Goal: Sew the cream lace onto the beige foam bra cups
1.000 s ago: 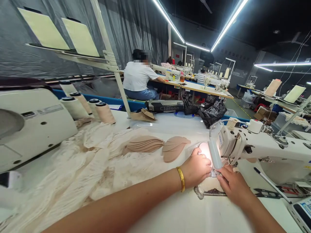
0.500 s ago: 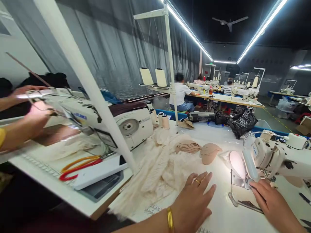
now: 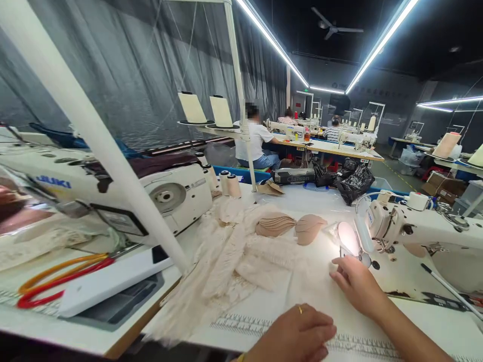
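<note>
My right hand (image 3: pixel 356 286) is at the needle end of a white sewing machine (image 3: pixel 411 221). Its thumb and fingers are drawn together, and whatever is between them is hidden. Just beyond the fingertips, a pale pink rounded piece (image 3: pixel 347 237) glows under the machine's lamp. Low in the view, my left hand (image 3: pixel 298 332), wearing a gold ring, hovers over or rests on the table by the printed ruler strip (image 3: pixel 241 324). Its fingers are extended loosely, with nothing seen in them. Cream lace fabric (image 3: pixel 230 261) lies heaped to its left.
Beige cut pieces (image 3: pixel 274 223) lie stacked behind the lace. Another sewing machine (image 3: pixel 166 196) and orange-and-red-handled scissors (image 3: pixel 64 281) are at left, beside a slanted white post (image 3: pixel 94 130). Thread cones (image 3: pixel 221 111) stand on a rack. A seated co-worker (image 3: pixel 254 141) is farther back.
The view has swung right, and the neighbour's hands at left have left it. My right hand's fingers have drawn together at the needle area. My left hand's spread fingers have come closer together, lower down.
</note>
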Motion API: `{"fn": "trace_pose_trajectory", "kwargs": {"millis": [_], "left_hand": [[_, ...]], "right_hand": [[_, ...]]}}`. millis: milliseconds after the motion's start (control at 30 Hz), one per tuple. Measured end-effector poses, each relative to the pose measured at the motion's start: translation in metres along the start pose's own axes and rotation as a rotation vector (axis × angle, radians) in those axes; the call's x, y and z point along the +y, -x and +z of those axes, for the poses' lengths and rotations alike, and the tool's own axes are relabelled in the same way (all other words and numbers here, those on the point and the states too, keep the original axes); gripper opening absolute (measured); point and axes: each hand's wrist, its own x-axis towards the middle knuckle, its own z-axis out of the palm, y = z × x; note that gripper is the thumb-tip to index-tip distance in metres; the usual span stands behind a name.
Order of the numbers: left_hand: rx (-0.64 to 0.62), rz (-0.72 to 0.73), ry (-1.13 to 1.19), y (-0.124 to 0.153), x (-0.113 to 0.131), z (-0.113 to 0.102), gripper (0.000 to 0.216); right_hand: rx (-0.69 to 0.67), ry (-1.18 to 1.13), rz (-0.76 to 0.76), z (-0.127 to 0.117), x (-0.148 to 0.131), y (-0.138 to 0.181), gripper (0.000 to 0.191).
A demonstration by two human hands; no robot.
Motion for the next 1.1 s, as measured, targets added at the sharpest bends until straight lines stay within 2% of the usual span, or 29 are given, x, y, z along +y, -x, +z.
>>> {"fn": "trace_pose_trajectory", "kwargs": {"millis": [67,100,167,267,367,433,533,667,800,900,967,1100], "left_hand": [[0.075,-0.087,-0.028,-0.007,-0.001,-0.017,0.033],[0.077,-0.122,-0.065,-0.009,-0.005,-0.025,0.033],[0.014,-0.158,-0.127,-0.014,-0.015,-0.036,0.028],[-0.066,-0.207,-0.188,-0.029,-0.041,-0.052,0.02],[-0.161,-0.388,-0.333,-0.06,-0.074,-0.068,0.023],[-0.191,-0.452,-0.379,-0.085,-0.099,-0.076,0.027],[-0.233,-0.493,-0.412,-0.116,-0.136,-0.077,0.038],[-0.345,-0.483,-0.42,-0.137,-0.171,-0.066,0.055],[-0.437,-0.453,-0.428,-0.144,-0.181,-0.058,0.046],[-0.437,-0.456,-0.453,-0.146,-0.181,-0.066,0.044],[-0.397,-0.488,-0.478,-0.146,-0.183,-0.081,0.051],[-0.332,-0.645,-0.55,-0.129,-0.195,-0.13,0.056]], "right_hand": [[0.046,0.016,0.028,0.01,-0.003,-0.006,0.004],[0.059,0.012,0.027,0.014,-0.004,-0.007,0.006],[0.074,-0.017,0.009,0.019,-0.003,-0.007,0.013],[0.108,-0.078,-0.006,0.021,0.0,-0.001,0.014],[0.153,-0.243,0.016,0.022,0.006,0.003,0.014],[0.187,-0.416,0.037,0.023,0.01,0.002,0.013],[0.198,-0.565,0.06,0.026,0.014,0.0,0.023],[0.168,-0.629,0.076,0.028,0.016,-0.003,0.035],[0.162,-0.663,0.099,0.028,0.014,-0.005,0.042],[0.151,-0.668,0.12,0.029,0.013,-0.004,0.045],[0.138,-0.652,0.14,0.03,0.013,-0.002,0.045],[0.127,-0.59,0.121,0.033,0.017,-0.001,0.037]]}}
